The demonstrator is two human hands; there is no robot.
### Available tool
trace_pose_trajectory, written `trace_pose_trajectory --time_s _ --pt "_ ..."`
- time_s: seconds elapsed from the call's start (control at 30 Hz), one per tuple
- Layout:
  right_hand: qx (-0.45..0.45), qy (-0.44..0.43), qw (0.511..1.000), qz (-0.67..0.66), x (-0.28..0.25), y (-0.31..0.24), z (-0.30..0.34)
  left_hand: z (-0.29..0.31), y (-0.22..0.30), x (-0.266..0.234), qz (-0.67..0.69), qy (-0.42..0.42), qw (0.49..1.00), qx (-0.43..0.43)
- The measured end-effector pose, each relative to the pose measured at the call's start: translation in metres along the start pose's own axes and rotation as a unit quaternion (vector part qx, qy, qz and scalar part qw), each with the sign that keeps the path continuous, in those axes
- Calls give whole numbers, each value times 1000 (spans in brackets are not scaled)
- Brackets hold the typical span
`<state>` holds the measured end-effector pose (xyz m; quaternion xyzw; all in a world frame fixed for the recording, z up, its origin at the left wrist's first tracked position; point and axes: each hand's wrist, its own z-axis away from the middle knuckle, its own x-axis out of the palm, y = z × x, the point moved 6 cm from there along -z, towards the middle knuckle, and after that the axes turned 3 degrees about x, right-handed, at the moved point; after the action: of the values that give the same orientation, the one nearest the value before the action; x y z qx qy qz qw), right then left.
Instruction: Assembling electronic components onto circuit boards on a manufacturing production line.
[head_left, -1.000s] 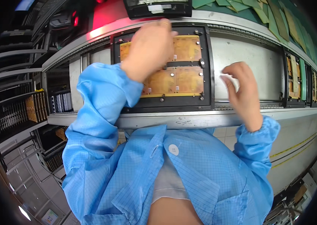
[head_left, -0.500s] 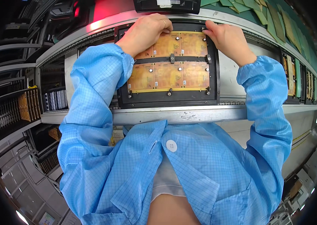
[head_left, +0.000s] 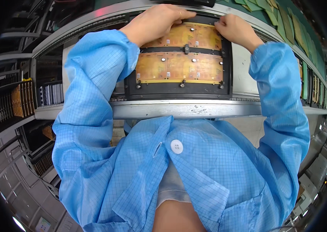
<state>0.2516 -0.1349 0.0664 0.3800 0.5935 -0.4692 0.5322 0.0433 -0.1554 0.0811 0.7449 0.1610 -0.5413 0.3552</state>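
Two yellow-orange circuit board panels point(head_left: 179, 67) lie one behind the other in a black fixture frame point(head_left: 155, 91). Small clips with round heads sit along their edges, including a black clip point(head_left: 186, 48) between the panels. Over the far panel's left part is my left hand point(head_left: 156, 24), one finger stretched right along the fixture's far edge and the others bent below it. My right hand point(head_left: 237, 30) is closed, its fingertips together at the far right corner of the far panel. Whatever lies between those fingertips is hidden.
The fixture rests across a metal rail conveyor point(head_left: 186, 109) in front of me. Green board pieces point(head_left: 283, 23) are heaped at the far right. At the left stands a rack point(head_left: 22, 98) holding orange boards. A dark device point(head_left: 186, 2) shows at the far edge.
My left hand has shifted right and stretched a finger along the far edge. My right fingers have curled in at the corner. The fixture appears slightly higher and further right in view.
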Motion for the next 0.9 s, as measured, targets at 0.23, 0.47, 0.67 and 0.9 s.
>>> trace_pose_trajectory --time_s 0.23,0.47,0.67,0.9 --pt "-190 111 972 -78 -33 -61 65 81 -58 -50 -37 95 988 -113" --pt "-190 26 981 11 -2 -111 77 69 -55 -27 -246 13 964 -101" --pt "-197 27 979 35 -1 -115 74 54 -56 -24 -281 -39 956 -70" --pt "-200 49 978 10 -3 -110 79 42 -27 -31 -214 -39 953 -210"
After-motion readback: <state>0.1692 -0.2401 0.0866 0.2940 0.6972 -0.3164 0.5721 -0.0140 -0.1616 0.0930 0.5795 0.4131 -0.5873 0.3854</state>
